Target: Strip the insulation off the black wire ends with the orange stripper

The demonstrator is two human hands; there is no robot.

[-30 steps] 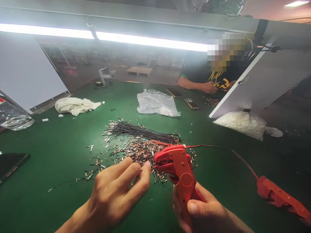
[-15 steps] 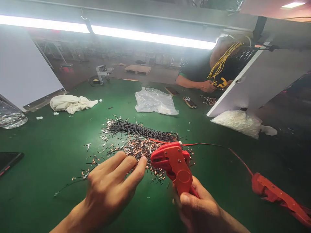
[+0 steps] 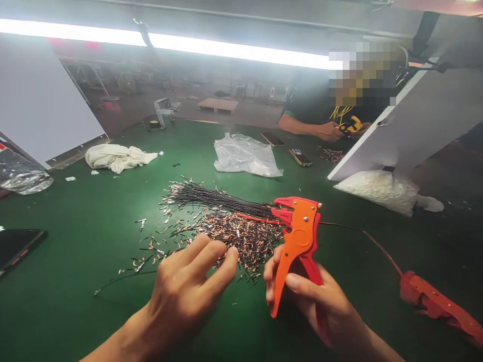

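My right hand (image 3: 320, 301) is wrapped round the handles of an orange and red wire stripper (image 3: 298, 236). Its jaws point left, in front of the right end of a bundle of black wires (image 3: 219, 197). My left hand (image 3: 192, 281) is closed, thumb and fingers together, above the near-left side of a heap of wire offcuts (image 3: 245, 239). From behind this hand a thin black wire (image 3: 124, 277) runs out to the left, with a metal tip at its far end. My fingers hide where it is gripped.
A second red stripper (image 3: 441, 304) lies at right, with a thin red wire (image 3: 350, 228) leading to it. Behind are a clear plastic bag (image 3: 245, 156), a cloth (image 3: 118, 157) and two phone-like devices. A co-worker's hand (image 3: 330, 131) holds a yellow tool beyond the right panel.
The wire stripper has risen and turned more upright, and its handles now show spread apart. My left hand has shifted slightly right with the black wire. The camera view has moved a little.
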